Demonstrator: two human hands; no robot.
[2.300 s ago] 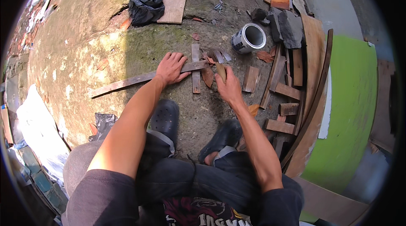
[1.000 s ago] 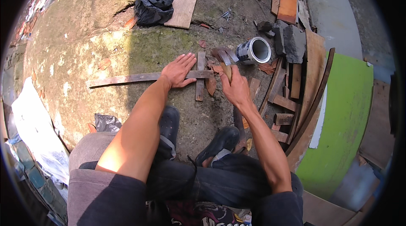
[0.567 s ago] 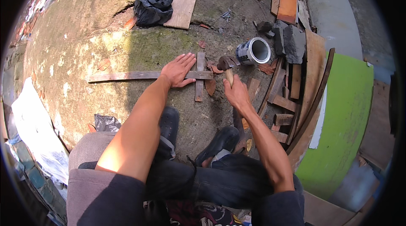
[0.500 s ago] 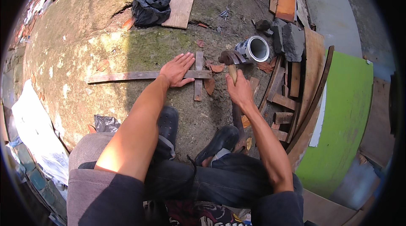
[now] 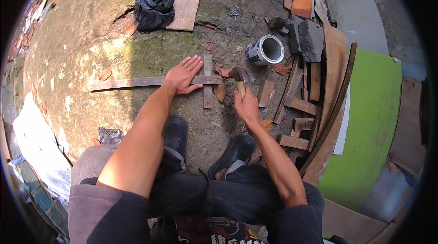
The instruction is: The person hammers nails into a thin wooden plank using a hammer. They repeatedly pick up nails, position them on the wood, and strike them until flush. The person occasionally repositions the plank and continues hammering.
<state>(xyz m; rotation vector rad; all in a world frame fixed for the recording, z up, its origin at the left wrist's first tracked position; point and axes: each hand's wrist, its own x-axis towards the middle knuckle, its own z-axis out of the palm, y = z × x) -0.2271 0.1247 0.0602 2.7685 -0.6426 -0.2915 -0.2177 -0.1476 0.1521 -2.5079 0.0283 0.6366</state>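
A long narrow wooden strip (image 5: 132, 82) lies across the ground, its right end crossing over a short wooden piece (image 5: 207, 99). My left hand (image 5: 182, 77) rests flat on the long strip just left of the crossing, fingers stretched out. To the right of the crossing, my right hand (image 5: 247, 107) grips a claw hammer by its light wooden handle (image 5: 241, 90). The dark hammer head is near the strip's right end, apart from it. No nail can be made out at the joint.
An open tin can (image 5: 265, 51) lies tilted beyond the hammer, near grey stone blocks (image 5: 311, 41). Loose nails (image 5: 234, 12) lie farther off. Wood scraps (image 5: 305, 105) and a green board (image 5: 365, 125) fill the right side. A black plastic bag (image 5: 154, 4) sits beside a plank (image 5: 187, 0).
My right hand has brought the hammer left, closer to the crossed strips. My left hand keeps its place on the long strip. The whole view has shifted slightly.
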